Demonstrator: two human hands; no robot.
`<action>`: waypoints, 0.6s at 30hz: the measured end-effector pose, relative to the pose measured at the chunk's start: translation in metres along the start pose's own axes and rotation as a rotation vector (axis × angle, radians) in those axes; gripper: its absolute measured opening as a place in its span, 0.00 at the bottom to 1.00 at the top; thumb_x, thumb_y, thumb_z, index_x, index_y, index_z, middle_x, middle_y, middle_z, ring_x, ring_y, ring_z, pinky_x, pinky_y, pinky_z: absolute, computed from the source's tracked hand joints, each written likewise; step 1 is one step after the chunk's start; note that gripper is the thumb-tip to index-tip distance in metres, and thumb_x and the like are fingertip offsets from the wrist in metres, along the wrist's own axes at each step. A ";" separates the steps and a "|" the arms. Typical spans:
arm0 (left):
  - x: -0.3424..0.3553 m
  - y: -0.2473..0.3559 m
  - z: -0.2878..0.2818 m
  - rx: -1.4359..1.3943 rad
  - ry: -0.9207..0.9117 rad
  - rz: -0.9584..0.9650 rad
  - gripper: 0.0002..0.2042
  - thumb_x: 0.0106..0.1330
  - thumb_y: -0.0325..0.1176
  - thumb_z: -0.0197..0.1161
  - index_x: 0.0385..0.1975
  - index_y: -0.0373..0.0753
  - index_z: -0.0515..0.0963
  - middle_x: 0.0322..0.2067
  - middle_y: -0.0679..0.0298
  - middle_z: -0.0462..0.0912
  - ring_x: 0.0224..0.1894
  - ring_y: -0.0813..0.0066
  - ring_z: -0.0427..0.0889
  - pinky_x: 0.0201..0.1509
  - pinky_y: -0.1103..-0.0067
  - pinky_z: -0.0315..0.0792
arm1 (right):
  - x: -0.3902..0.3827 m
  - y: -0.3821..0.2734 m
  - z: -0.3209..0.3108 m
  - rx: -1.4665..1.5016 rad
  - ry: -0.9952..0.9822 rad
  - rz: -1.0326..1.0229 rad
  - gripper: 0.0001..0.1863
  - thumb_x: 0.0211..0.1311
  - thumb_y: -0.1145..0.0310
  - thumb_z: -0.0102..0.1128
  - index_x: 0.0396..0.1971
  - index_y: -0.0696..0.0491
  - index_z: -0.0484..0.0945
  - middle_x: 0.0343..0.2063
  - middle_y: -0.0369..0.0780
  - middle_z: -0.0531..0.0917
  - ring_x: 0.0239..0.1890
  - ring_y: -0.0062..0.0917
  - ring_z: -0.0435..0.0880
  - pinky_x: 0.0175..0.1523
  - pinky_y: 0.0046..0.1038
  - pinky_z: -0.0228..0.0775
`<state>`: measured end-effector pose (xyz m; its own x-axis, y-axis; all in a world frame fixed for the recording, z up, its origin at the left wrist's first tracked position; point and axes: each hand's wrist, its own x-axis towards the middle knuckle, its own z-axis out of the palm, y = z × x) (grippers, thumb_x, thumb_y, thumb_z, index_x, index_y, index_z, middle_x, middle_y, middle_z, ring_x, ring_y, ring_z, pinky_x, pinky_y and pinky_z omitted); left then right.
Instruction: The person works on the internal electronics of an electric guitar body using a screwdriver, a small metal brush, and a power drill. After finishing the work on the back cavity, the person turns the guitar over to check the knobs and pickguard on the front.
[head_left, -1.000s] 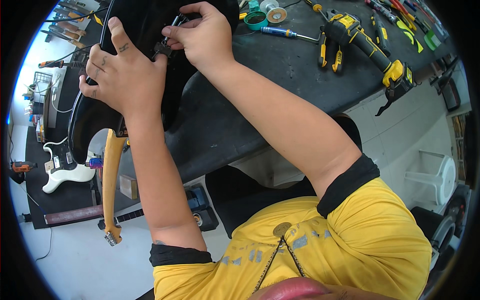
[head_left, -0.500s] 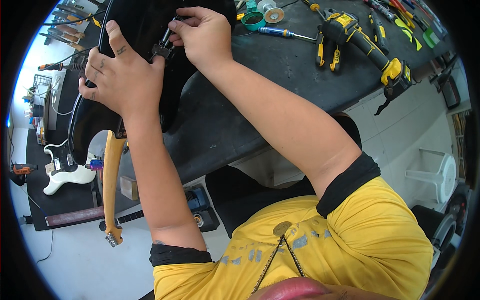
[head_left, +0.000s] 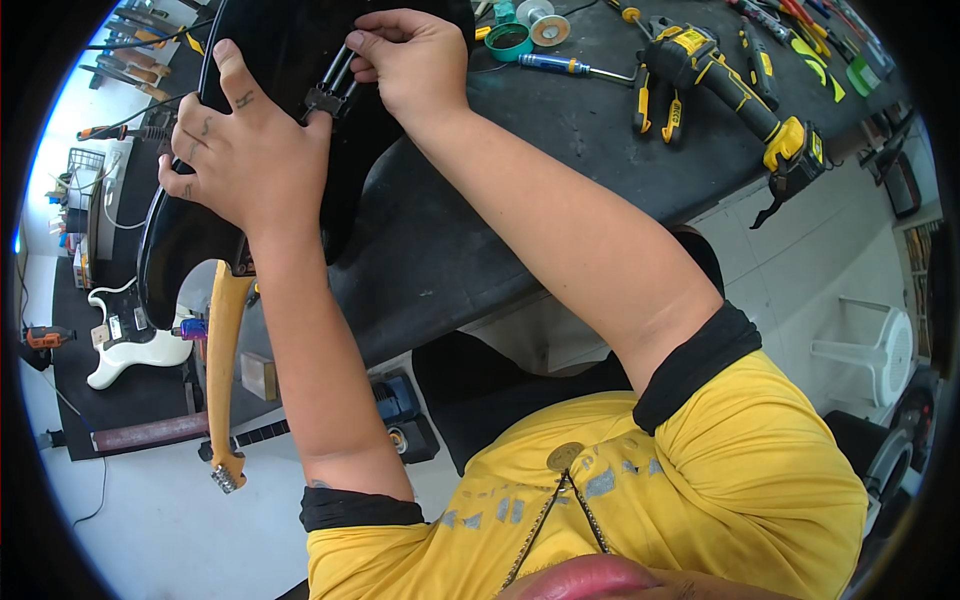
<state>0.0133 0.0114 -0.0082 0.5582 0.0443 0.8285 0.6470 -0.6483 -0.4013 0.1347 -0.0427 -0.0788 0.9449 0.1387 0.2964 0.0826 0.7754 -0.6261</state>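
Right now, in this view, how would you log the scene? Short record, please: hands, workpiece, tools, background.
Left hand: spread on black guitar body
Right hand: fingertips at slim metal parts; grip partly hidden
Workpiece: guitar body, pale neck attached
Tools: yellow-black power tool, blue-handled screwdriver
Background: white guitar body, white stool

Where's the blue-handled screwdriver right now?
In the head view, above and right of centre, the screwdriver lies on the black bench, to the right of the right hand, between the green tub and the yellow-and-black pliers.
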 end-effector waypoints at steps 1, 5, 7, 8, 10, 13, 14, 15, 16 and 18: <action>0.000 0.000 0.000 -0.009 0.002 0.002 0.48 0.47 0.53 0.77 0.70 0.58 0.58 0.57 0.40 0.72 0.63 0.43 0.72 0.65 0.45 0.56 | 0.000 -0.001 0.000 -0.026 -0.007 -0.002 0.07 0.60 0.80 0.70 0.38 0.65 0.87 0.25 0.42 0.88 0.23 0.21 0.87 0.28 0.22 0.80; 0.000 0.000 0.001 -0.010 -0.001 -0.001 0.48 0.47 0.53 0.78 0.70 0.58 0.58 0.56 0.41 0.72 0.63 0.44 0.72 0.65 0.45 0.56 | 0.001 -0.002 0.000 -0.047 0.007 -0.001 0.08 0.60 0.79 0.71 0.39 0.64 0.87 0.23 0.42 0.88 0.22 0.20 0.86 0.27 0.22 0.79; 0.000 0.000 0.000 -0.005 -0.001 -0.002 0.48 0.47 0.53 0.78 0.70 0.58 0.58 0.56 0.41 0.73 0.63 0.45 0.72 0.65 0.45 0.56 | 0.000 -0.003 0.000 -0.095 0.010 0.028 0.07 0.60 0.79 0.72 0.38 0.63 0.88 0.22 0.41 0.88 0.22 0.19 0.85 0.27 0.22 0.78; -0.001 0.000 0.000 -0.002 0.000 -0.003 0.48 0.47 0.53 0.78 0.70 0.58 0.58 0.56 0.41 0.73 0.63 0.45 0.72 0.65 0.44 0.56 | 0.000 -0.004 -0.001 -0.096 0.009 0.029 0.07 0.60 0.79 0.72 0.38 0.63 0.88 0.22 0.41 0.88 0.22 0.19 0.85 0.27 0.22 0.78; 0.000 0.001 0.000 -0.006 0.005 -0.001 0.48 0.47 0.53 0.78 0.70 0.58 0.58 0.56 0.41 0.73 0.63 0.46 0.72 0.65 0.44 0.56 | 0.002 -0.005 -0.002 -0.127 -0.001 0.017 0.07 0.60 0.78 0.72 0.37 0.63 0.89 0.22 0.41 0.88 0.22 0.19 0.85 0.28 0.22 0.78; 0.000 0.000 0.000 -0.007 0.009 0.000 0.48 0.47 0.53 0.78 0.70 0.58 0.58 0.56 0.42 0.73 0.63 0.47 0.73 0.65 0.44 0.56 | 0.000 -0.004 -0.002 -0.121 -0.002 -0.009 0.07 0.60 0.77 0.72 0.38 0.62 0.89 0.22 0.41 0.88 0.21 0.18 0.84 0.28 0.21 0.77; 0.000 -0.001 -0.001 -0.004 0.008 0.000 0.48 0.47 0.53 0.78 0.70 0.58 0.58 0.56 0.42 0.73 0.63 0.47 0.73 0.65 0.44 0.57 | -0.001 -0.004 -0.002 -0.121 -0.003 -0.009 0.07 0.60 0.77 0.72 0.38 0.62 0.89 0.22 0.41 0.88 0.21 0.18 0.84 0.28 0.21 0.77; 0.000 -0.001 0.000 -0.006 0.009 -0.001 0.48 0.47 0.53 0.78 0.70 0.58 0.58 0.56 0.42 0.73 0.63 0.47 0.73 0.65 0.44 0.57 | -0.001 -0.003 -0.002 -0.115 -0.004 -0.030 0.06 0.60 0.77 0.72 0.36 0.62 0.88 0.22 0.41 0.88 0.21 0.18 0.84 0.28 0.21 0.77; 0.000 -0.001 0.000 -0.003 0.006 -0.001 0.48 0.47 0.53 0.78 0.70 0.58 0.58 0.56 0.42 0.73 0.63 0.47 0.73 0.64 0.44 0.57 | -0.001 -0.003 -0.002 -0.110 -0.006 -0.052 0.06 0.60 0.77 0.72 0.35 0.63 0.88 0.22 0.41 0.88 0.21 0.19 0.84 0.28 0.21 0.77; 0.000 -0.001 0.000 0.000 0.004 -0.003 0.48 0.47 0.52 0.78 0.70 0.58 0.58 0.56 0.42 0.73 0.63 0.47 0.73 0.64 0.44 0.57 | 0.002 -0.004 -0.002 -0.110 -0.054 -0.015 0.08 0.61 0.77 0.72 0.37 0.64 0.85 0.23 0.40 0.86 0.23 0.19 0.84 0.29 0.21 0.77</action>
<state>0.0128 0.0115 -0.0077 0.5544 0.0434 0.8311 0.6486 -0.6483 -0.3988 0.1374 -0.0469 -0.0773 0.9252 0.1628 0.3429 0.1336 0.7059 -0.6956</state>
